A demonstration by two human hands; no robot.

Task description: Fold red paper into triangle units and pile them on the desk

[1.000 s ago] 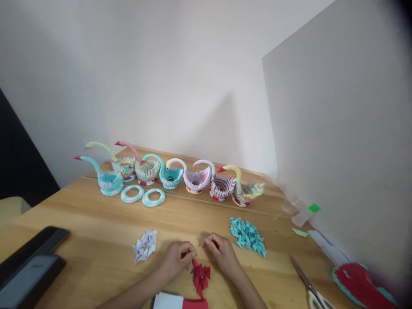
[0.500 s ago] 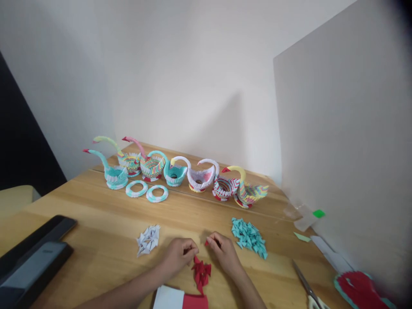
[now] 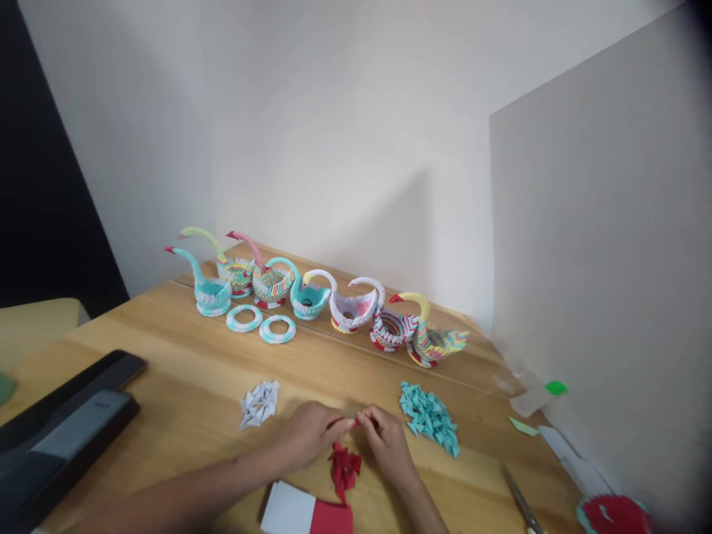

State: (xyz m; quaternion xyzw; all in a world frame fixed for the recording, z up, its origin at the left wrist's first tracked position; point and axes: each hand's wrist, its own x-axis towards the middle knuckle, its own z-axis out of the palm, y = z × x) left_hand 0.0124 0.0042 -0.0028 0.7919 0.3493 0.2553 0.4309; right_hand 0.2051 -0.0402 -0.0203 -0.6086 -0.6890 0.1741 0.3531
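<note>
My left hand point(image 3: 316, 434) and my right hand point(image 3: 386, 445) meet over the table, fingertips pinched on a small red paper piece point(image 3: 357, 423), mostly hidden by the fingers. Just below them lies a small pile of folded red paper pieces point(image 3: 345, 470). Nearer to me is a stack of white paper point(image 3: 288, 509) beside red paper point(image 3: 331, 518). A pile of white folded pieces point(image 3: 259, 404) sits left of my left hand. Teal folded pieces point(image 3: 429, 417) are heaped beyond my right hand.
Several folded-paper swans point(image 3: 353, 310) line the back of the table, with two paper rings point(image 3: 278, 329) in front. Dark phone-like devices point(image 3: 72, 445) lie at left. Scissors point(image 3: 521, 495), paper strips point(image 3: 575, 460) and a red-and-teal item point(image 3: 615, 514) are at right.
My left hand has moved right and my hands have come together at the red piece that my right fingers held. The camera view has shifted slightly.
</note>
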